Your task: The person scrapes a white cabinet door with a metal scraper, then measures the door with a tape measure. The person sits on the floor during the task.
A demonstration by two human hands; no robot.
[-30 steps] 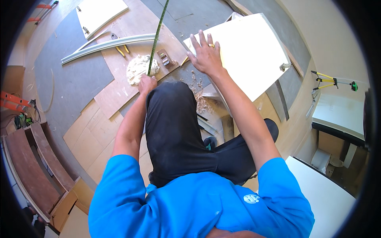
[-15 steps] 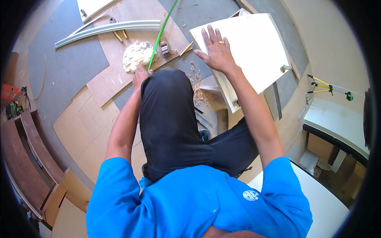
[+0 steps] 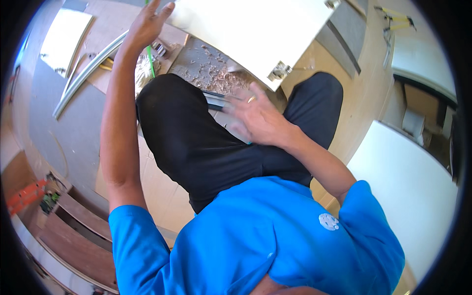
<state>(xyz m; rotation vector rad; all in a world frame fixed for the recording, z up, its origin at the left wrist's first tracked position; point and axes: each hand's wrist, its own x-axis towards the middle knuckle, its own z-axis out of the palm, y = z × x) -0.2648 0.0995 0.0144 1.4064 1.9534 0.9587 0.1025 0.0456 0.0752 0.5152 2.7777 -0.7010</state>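
Left hand (image 3: 146, 27) raised, right hand (image 3: 260, 118) lower, apart, fingers spread.
Flat white rectangular panel (image 3: 250, 34), its near edge slanting between them.

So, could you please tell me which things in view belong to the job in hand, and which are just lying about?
Likely in the job:
big panel by left hand
green strip

Likely just lying about:
shavings
rail
small panel
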